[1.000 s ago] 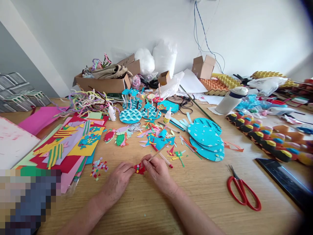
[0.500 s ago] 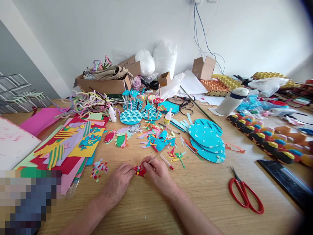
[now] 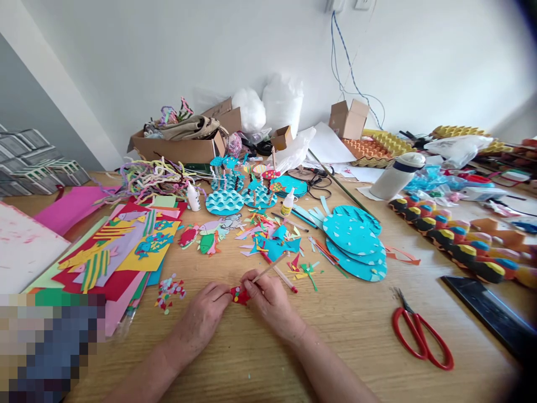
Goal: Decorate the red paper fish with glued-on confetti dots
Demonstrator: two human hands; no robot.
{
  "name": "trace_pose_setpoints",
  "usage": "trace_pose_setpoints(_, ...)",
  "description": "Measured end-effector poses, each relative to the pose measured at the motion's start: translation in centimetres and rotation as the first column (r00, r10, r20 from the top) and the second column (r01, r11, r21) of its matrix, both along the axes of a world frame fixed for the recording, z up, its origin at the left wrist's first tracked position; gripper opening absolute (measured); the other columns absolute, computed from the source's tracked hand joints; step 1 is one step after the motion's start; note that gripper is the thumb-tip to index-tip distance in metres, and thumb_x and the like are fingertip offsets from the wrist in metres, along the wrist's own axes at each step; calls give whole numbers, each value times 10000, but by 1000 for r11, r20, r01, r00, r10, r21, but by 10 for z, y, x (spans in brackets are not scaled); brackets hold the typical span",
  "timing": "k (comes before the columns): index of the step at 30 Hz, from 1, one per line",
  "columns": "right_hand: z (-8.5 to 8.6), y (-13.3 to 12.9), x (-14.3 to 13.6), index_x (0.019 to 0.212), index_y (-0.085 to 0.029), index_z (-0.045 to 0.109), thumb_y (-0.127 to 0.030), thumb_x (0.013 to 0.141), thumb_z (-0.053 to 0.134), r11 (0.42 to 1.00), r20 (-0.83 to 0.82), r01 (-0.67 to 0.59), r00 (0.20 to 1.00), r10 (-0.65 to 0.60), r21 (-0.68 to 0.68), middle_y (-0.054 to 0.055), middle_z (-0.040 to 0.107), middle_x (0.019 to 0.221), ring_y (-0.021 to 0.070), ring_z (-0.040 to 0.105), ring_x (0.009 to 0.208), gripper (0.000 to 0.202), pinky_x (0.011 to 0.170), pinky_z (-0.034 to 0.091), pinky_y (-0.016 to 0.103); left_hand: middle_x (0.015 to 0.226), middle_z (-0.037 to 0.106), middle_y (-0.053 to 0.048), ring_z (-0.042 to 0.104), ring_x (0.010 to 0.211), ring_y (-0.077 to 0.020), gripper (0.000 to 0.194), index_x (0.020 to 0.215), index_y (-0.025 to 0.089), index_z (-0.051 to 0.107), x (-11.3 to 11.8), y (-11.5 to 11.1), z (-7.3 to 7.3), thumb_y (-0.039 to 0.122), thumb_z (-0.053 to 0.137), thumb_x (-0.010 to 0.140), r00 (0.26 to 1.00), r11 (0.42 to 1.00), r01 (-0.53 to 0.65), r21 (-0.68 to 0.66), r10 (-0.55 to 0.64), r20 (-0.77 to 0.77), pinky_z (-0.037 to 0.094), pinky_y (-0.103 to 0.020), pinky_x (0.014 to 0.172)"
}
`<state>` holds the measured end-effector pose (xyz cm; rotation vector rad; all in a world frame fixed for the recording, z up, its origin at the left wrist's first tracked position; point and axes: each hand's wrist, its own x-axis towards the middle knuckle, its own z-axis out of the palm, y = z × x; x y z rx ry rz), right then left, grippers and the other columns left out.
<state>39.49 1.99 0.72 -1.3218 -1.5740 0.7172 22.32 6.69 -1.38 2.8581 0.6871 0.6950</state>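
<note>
Between my hands is a small red paper cutout (image 3: 239,295) with coloured dots, probably a fish; its ends are partly hidden by fingers. My left hand (image 3: 204,313) is closed, pinching its left edge. My right hand (image 3: 269,302) is closed around a thin wooden stick (image 3: 271,269) that slants up to the right, and its fingertips touch the cutout's right side. A pile of small paper dots (image 3: 170,292) lies left of my left hand. Beyond the stick lies a red-capped pen (image 3: 285,279), near some paper scraps (image 3: 302,267).
Scissors (image 3: 420,334) with red handles and a black phone (image 3: 482,316) lie at right. Blue discs (image 3: 354,235), glue bottles (image 3: 288,202) (image 3: 193,197), paper fish (image 3: 207,235) and coloured sheets (image 3: 121,280) surround the work area. A white bottle (image 3: 396,176) leans farther back.
The view has shifted very slightly. Both hands keep hold of the red cutout almost in place, and the stick's upper end sits a little lower.
</note>
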Motion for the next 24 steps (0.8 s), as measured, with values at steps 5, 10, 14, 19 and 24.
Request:
trace_pose_setpoints(5,1,0,1,757,-179,539,-227,859,397,999,-43,32,999,-32,1,18,573,666,125,515,590,181,551,399,227,873,633,-37,574,826,-159,268,867,165,595,0,0,1,53,351,855,1000,1000,-4,-6,3,-20,520,-297,735)
trace_pose_setpoints(10,2,-1,3,737,-181,540,-220,850,408,999,-16,37,999,-37,-6,18,575,652,129,512,591,178,553,396,232,858,632,-43,570,807,-161,279,848,153,595,1,0,2,54,334,863,1000,1000,-2,2,2,-20,522,-293,714)
trace_pose_setpoints(14,3,-2,4,739,-173,544,-227,857,403,1000,-18,16,1000,-17,-25,22,572,661,131,511,604,192,567,395,238,855,631,-55,567,812,-169,283,847,127,591,1,0,2,45,320,864,1000,1000,-1,29,2,-28,521,-303,721)
trace_pose_setpoints(19,4,-4,8,749,-175,548,-284,862,423,995,-183,99,978,-101,-19,21,554,673,129,497,605,200,566,400,245,854,631,-55,568,803,-173,261,847,131,590,1,-1,3,31,349,846,998,1000,-8,12,9,-67,522,-306,716)
trace_pose_setpoints(24,5,-4,14,776,-174,559,-363,821,504,974,-501,224,838,-215,-42,17,550,670,113,462,551,202,500,390,231,888,636,-54,572,847,-184,232,878,151,594,4,-4,5,37,402,818,994,997,-32,-64,25,-103,515,-327,746)
